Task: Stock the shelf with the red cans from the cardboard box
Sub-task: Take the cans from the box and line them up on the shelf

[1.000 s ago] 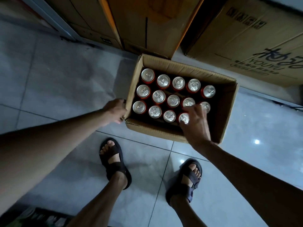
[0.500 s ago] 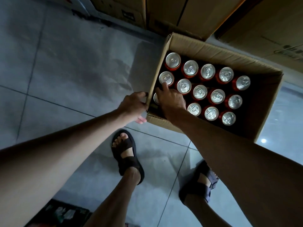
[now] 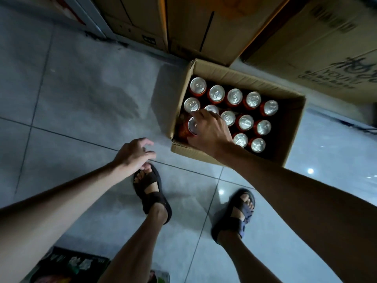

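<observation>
An open cardboard box (image 3: 244, 77) stands on the tiled floor, holding several upright red cans (image 3: 234, 97) with silver tops. My right hand (image 3: 210, 131) reaches into the box's near left corner and grips one red can (image 3: 189, 127), which is tilted and raised above its neighbours. My left hand (image 3: 133, 155) hovers over the floor left of the box, fingers loosely curled, holding nothing. No shelf is in view.
Large closed cardboard boxes (image 3: 204, 27) stand behind the open box, another (image 3: 326, 58) at the right. My sandalled feet (image 3: 152, 193) stand on the grey tiles just in front. Packaged goods (image 3: 71, 264) lie at the bottom left edge.
My left hand has let go of the box's corner and pulled back over the floor. My right hand has closed round a can at the near left corner and tilted it up.
</observation>
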Demonstrator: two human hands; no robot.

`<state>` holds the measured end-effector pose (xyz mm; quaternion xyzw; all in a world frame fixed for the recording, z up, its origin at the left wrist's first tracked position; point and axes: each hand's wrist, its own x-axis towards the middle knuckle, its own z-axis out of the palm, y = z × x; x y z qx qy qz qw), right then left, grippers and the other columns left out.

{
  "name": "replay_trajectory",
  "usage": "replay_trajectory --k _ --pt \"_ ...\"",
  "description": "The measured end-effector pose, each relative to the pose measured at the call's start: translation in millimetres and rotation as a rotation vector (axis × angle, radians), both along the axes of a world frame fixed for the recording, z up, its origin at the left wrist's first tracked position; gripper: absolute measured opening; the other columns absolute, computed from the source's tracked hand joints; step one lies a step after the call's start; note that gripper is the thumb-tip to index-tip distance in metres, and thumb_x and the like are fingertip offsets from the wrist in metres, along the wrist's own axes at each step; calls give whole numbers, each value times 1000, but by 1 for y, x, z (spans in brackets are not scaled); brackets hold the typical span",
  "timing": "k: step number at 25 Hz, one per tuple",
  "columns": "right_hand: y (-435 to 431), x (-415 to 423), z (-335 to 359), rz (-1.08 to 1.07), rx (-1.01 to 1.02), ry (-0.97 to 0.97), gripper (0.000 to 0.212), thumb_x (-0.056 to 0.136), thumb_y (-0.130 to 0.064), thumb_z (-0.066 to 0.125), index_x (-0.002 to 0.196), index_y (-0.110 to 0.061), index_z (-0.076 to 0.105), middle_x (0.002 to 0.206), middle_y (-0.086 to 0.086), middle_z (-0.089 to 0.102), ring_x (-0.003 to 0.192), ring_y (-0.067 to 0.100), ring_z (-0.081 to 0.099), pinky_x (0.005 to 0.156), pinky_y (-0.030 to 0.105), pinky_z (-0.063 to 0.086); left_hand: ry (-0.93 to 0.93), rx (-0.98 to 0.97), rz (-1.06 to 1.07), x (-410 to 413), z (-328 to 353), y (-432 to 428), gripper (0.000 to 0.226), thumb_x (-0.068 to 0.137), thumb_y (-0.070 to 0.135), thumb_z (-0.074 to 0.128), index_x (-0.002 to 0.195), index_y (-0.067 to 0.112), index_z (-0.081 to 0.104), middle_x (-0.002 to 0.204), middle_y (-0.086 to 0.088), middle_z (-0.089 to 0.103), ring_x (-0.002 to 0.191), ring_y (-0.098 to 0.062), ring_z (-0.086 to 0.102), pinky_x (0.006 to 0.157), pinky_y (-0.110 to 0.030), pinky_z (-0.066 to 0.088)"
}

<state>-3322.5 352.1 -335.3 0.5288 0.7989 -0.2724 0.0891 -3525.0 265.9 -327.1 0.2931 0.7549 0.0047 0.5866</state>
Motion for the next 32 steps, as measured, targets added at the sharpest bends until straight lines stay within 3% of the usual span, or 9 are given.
replay_trajectory --k 2,5,9,15,18,20,23,26,32 --pt "1 19 70 -243 -50 163 61 63 -49 69 119 -26 59 115 0 63 103 23 60 81 34 50 -11 109 -119 10 47 3 57 82 24 75 134 20 51 120 -1 67 85 -23 70 64 -8 50" --pt "-1 39 187 -577 -234 398 49 62 -56 70 107 -38 62 94 -15 67 86 1 62 70 19 49 -207 280 -112 35 144 21 77 74 24 84 136 33 39 121 17 61 99 -15 69 91 -30 53" --pt "-3 59 372 -784 -367 644 29 75 -51 62 98 -33 64 88 -10 69 85 8 66 66 22 49 -427 470 -25 60 326 47 86 68 11 87 138 29 39 119 5 63 107 -11 66 93 -30 54" --pt "-13 79 602 -759 -274 889 26 82 -33 67 108 -29 66 97 -5 71 92 10 66 74 22 48 -615 502 -112 64 562 74 62 64 25 88 112 47 56 106 17 71 96 -1 69 78 -17 56" --pt "-21 95 698 -685 -198 955 37 80 -28 69 117 -33 62 105 -11 70 94 2 66 71 12 49 -656 479 -249 74 662 80 55 67 23 82 115 38 60 114 2 72 108 -18 68 92 -35 56" --pt "-27 105 752 -625 -159 984 47 78 -29 70 123 -29 59 111 -4 67 95 4 65 72 12 50 -706 442 -338 80 716 81 51 70 16 78 116 29 62 114 -2 73 106 -21 69 89 -35 58" --pt "-28 119 806 -543 -96 975 52 78 -31 72 127 -30 55 116 -3 64 101 7 64 78 19 52 -755 417 -433 89 763 88 53 72 15 77 121 27 59 115 -2 73 108 -18 69 83 -26 58" --pt "-29 120 830 -575 -43 1004 55 78 -31 73 129 -28 54 116 -3 64 103 8 63 82 26 53 -658 526 -477 97 786 95 62 65 23 85 120 32 57 115 3 73 109 -16 69 89 -29 56" --pt "-11 71 795 -793 -33 1059 72 70 -32 84 132 -20 50 114 -4 69 106 10 65 99 37 51 -455 831 -483 101 769 129 76 54 29 89 119 26 50 113 5 66 105 -11 65 90 -29 53"
